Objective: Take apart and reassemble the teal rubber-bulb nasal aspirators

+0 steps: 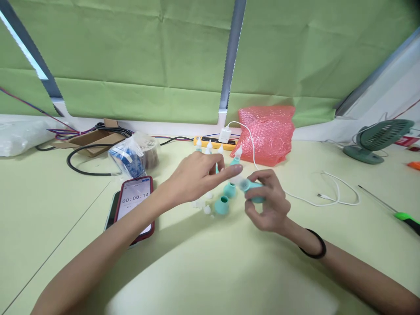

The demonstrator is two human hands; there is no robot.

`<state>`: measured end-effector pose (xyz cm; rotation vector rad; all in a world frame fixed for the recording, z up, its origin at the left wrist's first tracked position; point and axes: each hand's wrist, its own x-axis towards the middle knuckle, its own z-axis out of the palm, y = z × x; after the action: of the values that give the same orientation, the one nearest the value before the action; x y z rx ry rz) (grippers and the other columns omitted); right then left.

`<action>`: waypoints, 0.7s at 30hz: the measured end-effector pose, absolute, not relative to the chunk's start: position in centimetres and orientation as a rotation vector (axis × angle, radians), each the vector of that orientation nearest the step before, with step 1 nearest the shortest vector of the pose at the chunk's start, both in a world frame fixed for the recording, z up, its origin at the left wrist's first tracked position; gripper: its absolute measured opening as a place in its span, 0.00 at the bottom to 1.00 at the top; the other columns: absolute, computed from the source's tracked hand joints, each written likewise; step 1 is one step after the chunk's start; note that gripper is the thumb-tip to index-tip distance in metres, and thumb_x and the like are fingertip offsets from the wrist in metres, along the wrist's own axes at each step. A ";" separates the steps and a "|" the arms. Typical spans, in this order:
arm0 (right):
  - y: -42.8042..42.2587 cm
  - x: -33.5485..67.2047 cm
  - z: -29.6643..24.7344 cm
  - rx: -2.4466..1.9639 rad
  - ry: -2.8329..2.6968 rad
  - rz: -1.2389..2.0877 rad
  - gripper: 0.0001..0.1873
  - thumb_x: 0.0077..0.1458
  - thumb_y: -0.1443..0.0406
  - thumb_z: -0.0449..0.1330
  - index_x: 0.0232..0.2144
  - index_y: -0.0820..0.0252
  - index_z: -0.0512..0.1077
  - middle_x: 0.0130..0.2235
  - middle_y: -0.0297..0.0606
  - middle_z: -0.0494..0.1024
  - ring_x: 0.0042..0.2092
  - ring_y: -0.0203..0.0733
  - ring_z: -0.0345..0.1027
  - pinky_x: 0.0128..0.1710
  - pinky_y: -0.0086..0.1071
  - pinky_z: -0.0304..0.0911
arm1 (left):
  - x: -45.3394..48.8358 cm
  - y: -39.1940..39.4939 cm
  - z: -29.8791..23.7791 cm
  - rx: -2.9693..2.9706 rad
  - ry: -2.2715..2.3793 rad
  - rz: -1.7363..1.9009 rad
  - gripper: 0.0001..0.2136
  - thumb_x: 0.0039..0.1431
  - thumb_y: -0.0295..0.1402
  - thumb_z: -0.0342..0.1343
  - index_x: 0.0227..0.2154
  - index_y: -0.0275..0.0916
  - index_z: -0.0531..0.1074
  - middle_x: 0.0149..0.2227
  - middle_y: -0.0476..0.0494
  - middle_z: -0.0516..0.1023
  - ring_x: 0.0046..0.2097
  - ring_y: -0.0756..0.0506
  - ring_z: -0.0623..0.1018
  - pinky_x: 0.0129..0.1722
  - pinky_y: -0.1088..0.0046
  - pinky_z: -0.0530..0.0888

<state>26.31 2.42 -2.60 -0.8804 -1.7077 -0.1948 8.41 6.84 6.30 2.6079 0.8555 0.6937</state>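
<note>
My right hand (269, 203) is closed around a teal squeeze bulb (254, 192), which lies tilted with its neck pointing left. A translucent white tip (236, 180) shows at the neck, slightly blurred. My left hand (201, 177) reaches in from the left, thumb stretched out beside that tip and the other fingers bent apart from it; whether the thumb touches the tip I cannot tell. Below the hands stand two open-topped teal bulbs (222, 205). Small white pieces (207, 209) lie near them. Behind the left hand are several bulbs with white pointed tips (238, 152), partly hidden.
A phone (136, 197) showing a timer lies left on another device. Farther back are a bagged blue item (126, 157), a cardboard box (88, 144), a yellow power strip (213, 142) and pink bubble wrap (267, 135). A white cable (311, 203), screwdriver (405, 217) and green fan (377, 138) are right.
</note>
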 end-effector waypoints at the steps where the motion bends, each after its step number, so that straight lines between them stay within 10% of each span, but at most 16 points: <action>1: 1.8 25.8 -2.4 -0.841 -1.755 -0.174 0.10 0.35 0.74 0.55 0.23 0.57 0.65 0.34 0.37 0.62 0.32 0.39 0.62 0.27 0.33 0.61 | 8.5 6.7 6.2 2.588 0.787 0.652 0.21 0.58 0.43 0.39 0.15 0.35 0.59 0.14 0.53 0.56 0.19 0.54 0.57 0.18 0.79 0.53; 14: 1.4 25.6 -2.4 -0.714 -1.707 -0.071 0.14 0.39 0.79 0.57 0.26 0.57 0.63 0.33 0.38 0.62 0.34 0.41 0.60 0.25 0.34 0.60 | 8.9 8.0 5.3 2.220 0.602 0.347 0.23 0.61 0.41 0.29 0.12 0.38 0.48 0.11 0.54 0.51 0.15 0.55 0.55 0.16 0.78 0.56; 21: 2.2 26.4 -2.8 -0.781 -1.556 0.104 0.10 0.42 0.75 0.56 0.28 0.57 0.65 0.34 0.38 0.62 0.35 0.42 0.61 0.29 0.39 0.61 | 9.6 9.9 1.7 2.785 1.128 0.211 0.09 0.54 0.36 0.51 0.29 0.33 0.66 0.25 0.46 0.69 0.29 0.46 0.71 0.27 0.70 0.67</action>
<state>26.41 2.22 -2.76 -0.7809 -1.5563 0.1043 9.58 9.94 1.66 2.7852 1.1277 0.2106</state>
